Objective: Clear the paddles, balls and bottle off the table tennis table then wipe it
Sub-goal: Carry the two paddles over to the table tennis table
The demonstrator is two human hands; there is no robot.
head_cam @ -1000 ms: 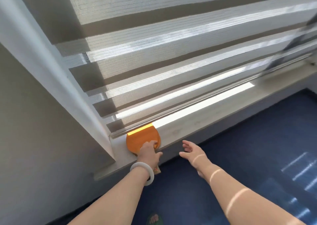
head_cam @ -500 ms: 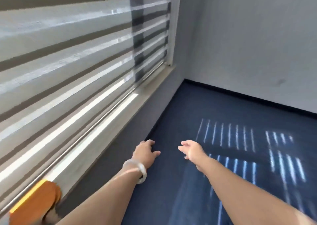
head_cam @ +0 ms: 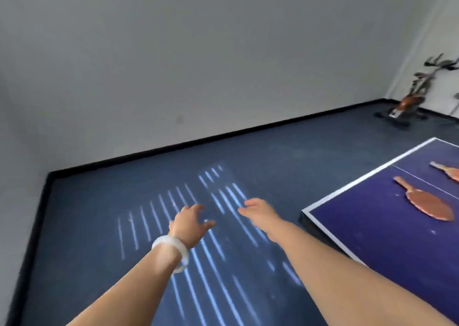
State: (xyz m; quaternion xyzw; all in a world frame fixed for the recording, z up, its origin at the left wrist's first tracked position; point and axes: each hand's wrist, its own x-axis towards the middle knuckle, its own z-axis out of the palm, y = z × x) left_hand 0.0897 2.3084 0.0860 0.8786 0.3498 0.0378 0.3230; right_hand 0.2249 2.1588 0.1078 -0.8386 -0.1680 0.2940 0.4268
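Note:
The blue table tennis table [head_cam: 352, 216] shows its near corner at the right. On it lies an orange paddle [head_cam: 427, 201], handle pointing away, and a second orange paddle [head_cam: 447, 170] is cut off by the right edge. My left hand [head_cam: 190, 220], with a white bangle on the wrist, hovers over the floor with fingers spread and nothing in it. My right hand [head_cam: 260, 212] is also empty, fingers apart, left of the table's corner. No ball or bottle is in view.
Dark blue carpet [head_cam: 124, 201] with stripes of sunlight spreads ahead to a grey wall [head_cam: 198, 65] with black skirting. An exercise bike [head_cam: 412, 97] stands in the far right corner.
My view has swung right, away from the window sill where the orange paddle was left. My left hand let go of that paddle; both hands now hang empty near the table.

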